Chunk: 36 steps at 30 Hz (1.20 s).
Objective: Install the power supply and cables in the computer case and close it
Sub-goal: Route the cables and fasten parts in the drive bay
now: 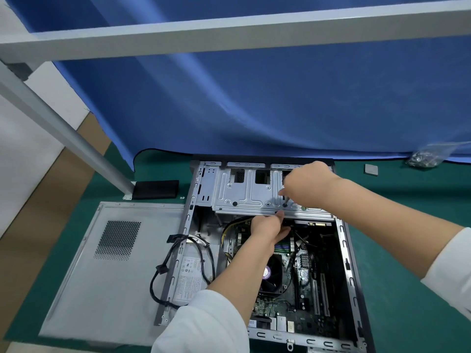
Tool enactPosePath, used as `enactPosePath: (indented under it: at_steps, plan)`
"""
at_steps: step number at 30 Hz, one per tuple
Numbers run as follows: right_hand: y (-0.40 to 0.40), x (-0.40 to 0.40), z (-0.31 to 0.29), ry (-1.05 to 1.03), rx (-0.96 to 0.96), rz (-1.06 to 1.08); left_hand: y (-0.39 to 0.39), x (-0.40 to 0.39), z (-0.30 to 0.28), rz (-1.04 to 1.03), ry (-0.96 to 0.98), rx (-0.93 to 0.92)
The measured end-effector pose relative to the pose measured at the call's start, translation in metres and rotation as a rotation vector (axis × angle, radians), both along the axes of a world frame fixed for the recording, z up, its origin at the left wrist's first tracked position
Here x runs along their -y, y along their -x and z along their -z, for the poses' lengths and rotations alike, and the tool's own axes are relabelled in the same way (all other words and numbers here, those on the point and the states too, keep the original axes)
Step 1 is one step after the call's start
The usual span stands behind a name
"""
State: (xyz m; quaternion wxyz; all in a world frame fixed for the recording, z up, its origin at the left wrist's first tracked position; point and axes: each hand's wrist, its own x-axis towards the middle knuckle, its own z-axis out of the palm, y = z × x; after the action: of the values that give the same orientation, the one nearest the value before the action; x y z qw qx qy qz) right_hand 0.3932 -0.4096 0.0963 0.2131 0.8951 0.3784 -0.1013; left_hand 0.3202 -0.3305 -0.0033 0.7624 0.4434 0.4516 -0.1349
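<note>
Working at the drive cage (244, 192) along the far edge of the open computer case (351, 271), I have my right hand (305, 186) curled round a screwdriver (286, 201) whose tip sits on the cage, while my left hand (270, 226) pinches something dark just under its lip, what exactly I cannot tell. I judge this a fastening step before cabling; next the loose black cables (178, 266) need plugging in. They and the power supply (191, 278) sit at the case's left edge, beside my left forearm, the side panel (84, 289) flat on the table.
</note>
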Motion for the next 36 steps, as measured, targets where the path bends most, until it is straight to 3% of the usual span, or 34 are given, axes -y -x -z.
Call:
enactPosePath:
  at_steps: [3,10,15,21,28,33,36]
  plan:
    - [0.0000,0.0027,-0.0016,-0.027,-0.079,0.004,0.0006,0.0001,0.0016,0.003,0.001,0.002]
    - [0.0000,-0.0025,0.0020,-0.033,0.053,0.001,-0.0002,-0.0008,0.0037,0.022,-0.002,-0.007]
    - [-0.0047,0.0034,0.0022,-0.060,-0.091,0.028,-0.0005,-0.0012,0.0042,0.019,0.005,-0.005]
    - [-0.0004,0.0014,0.0013,-0.045,0.058,-0.050,-0.0013,-0.0012,0.0047,0.024,0.002,-0.001]
    - [-0.0020,0.0020,-0.0015,0.018,-0.025,-0.067,-0.0020,-0.0020,0.0060,0.021,-0.003,-0.003]
    - [0.0033,0.0026,-0.0027,-0.061,0.071,-0.140,-0.0025,-0.0020,0.0091,0.029,0.009,0.005]
    - [0.0021,-0.0005,0.0049,-0.088,0.082,-0.041,-0.0024,-0.0026,0.0092,0.046,0.002,-0.003]
